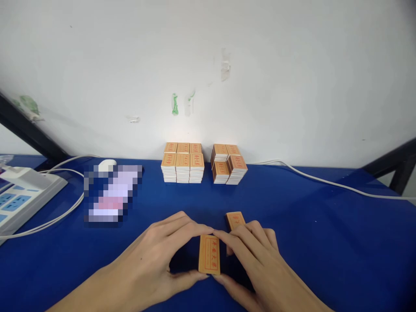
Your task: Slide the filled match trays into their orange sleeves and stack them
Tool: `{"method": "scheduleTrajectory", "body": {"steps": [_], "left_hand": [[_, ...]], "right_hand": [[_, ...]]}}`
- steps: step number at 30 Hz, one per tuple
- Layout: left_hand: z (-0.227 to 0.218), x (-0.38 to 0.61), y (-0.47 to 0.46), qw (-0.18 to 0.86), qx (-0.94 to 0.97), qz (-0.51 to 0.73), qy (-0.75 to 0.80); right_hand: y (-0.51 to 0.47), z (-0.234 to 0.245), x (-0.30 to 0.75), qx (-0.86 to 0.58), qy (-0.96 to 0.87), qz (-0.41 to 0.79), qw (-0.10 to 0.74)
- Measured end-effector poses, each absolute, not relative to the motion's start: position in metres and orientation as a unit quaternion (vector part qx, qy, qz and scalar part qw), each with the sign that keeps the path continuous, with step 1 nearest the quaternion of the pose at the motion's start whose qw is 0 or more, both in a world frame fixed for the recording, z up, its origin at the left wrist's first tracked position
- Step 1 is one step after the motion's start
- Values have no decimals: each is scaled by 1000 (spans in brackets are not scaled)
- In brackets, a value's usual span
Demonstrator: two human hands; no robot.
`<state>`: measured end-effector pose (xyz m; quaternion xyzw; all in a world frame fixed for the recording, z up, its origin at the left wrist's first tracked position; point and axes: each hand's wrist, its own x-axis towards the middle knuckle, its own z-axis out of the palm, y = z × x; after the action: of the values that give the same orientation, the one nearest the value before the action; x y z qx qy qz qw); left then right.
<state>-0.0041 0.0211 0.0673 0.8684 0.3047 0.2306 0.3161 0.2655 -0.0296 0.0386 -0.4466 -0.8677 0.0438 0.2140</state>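
Observation:
Between my two hands is a small tan matchbox [209,255] with red characters on its top. My left hand [173,251] curves round its left side, thumb at the near end and index fingertip at the far end. My right hand [250,255] grips the same ends from the right, the index fingertips of both hands meeting at the far edge. Another matchbox [235,220] lies just beyond my right hand, partly covered by its fingers. Farther back stand two blocks of stacked matchboxes, a left stack [182,167] and a right stack [229,167] with an uneven top.
A blue table [312,242] runs back to a white wall [279,86]. At the left are a power strip [29,195], white cables [65,212], a blurred-out flat object [117,190] and a white rounded item [107,165]. Another cable [325,180] crosses the back right.

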Motion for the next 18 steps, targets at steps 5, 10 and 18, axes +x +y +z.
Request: {"method": "scheduleTrajectory", "body": {"steps": [5,10,18], "left_hand": [[64,-3,20,306,876,236,288],[63,-3,20,293,880,237,290],[58,-6,24,270,879,229,320]], "right_hand": [[-30,39,265,-440,-872,35,212],[-32,42,268,-451,-872,21,192],[-8,58,301,-490,-849,70,186]]}}
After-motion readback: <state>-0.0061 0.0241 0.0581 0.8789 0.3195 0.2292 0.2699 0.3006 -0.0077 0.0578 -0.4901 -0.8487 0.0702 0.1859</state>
